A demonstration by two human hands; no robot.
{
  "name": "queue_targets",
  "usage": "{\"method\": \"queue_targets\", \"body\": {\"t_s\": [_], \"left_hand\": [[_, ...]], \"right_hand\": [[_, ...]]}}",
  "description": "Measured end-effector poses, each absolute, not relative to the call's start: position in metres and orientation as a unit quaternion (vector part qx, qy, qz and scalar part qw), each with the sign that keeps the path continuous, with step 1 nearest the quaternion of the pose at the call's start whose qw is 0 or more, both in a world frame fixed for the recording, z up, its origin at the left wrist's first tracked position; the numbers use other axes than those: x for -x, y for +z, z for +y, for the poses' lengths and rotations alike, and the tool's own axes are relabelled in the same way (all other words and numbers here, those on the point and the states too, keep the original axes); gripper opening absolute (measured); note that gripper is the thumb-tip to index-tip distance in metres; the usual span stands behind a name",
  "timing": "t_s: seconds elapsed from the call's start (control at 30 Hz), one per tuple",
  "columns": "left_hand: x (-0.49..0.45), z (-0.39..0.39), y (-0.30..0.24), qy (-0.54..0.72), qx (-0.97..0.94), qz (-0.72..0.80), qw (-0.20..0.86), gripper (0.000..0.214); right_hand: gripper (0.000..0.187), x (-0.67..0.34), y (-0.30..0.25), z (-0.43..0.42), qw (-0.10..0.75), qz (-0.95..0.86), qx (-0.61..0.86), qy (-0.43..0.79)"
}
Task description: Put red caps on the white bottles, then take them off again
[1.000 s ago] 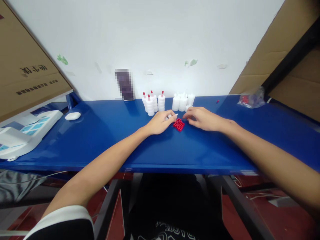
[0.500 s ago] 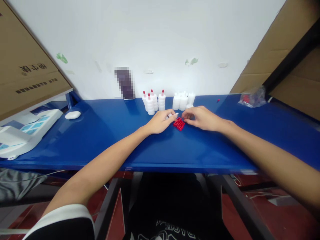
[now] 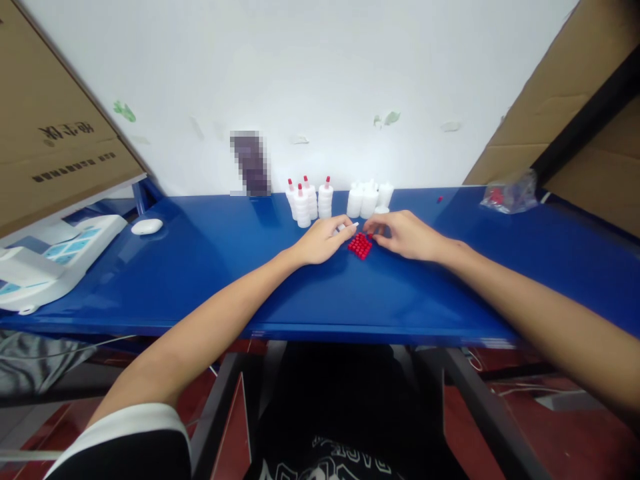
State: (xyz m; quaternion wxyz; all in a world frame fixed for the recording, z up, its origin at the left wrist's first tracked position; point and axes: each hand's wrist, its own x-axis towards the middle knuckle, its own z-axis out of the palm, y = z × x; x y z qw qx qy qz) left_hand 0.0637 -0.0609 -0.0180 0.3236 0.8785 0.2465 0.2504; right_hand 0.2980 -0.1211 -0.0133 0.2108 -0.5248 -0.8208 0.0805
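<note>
My left hand [image 3: 323,241] is closed around a white squeeze bottle [image 3: 341,228], mostly hidden by the fingers, its narrow tip pointing right. Thumb and fingertips of my right hand [image 3: 403,235] pinch a small red cap [image 3: 369,236] just off that tip. Between and slightly below both hands, a tight block of red caps [image 3: 360,247] lies on the blue table [image 3: 320,300]. Behind my left hand stand several white bottles with red-capped tips [image 3: 303,207]. More white bottles without red caps [image 3: 369,200] are grouped behind my right hand.
A clear plastic bag with red pieces [image 3: 510,193] lies at the far right, with a single loose red cap [image 3: 440,199] left of it. On the left are a white oval case [image 3: 147,227] and a white device [image 3: 65,260]. Cardboard [image 3: 60,120] flanks the table.
My right fingertips have lifted slightly from the block's edge, and a red cap now shows between them. My left hand keeps its hold on the bottle. The view has shifted slightly.
</note>
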Motion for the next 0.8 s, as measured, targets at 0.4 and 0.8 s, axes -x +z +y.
{"method": "queue_targets", "body": {"t_s": [0.4, 0.8], "left_hand": [[-0.072, -0.051, -0.02, 0.215, -0.901, 0.204, 0.316, 0.04], [-0.071, -0.052, -0.02, 0.222, -0.893, 0.211, 0.33, 0.036]], "right_hand": [[0.028, -0.29, -0.013, -0.123, 0.213, -0.81, 0.541, 0.071], [0.021, -0.288, -0.011, -0.125, 0.21, -0.824, 0.523, 0.064]]}}
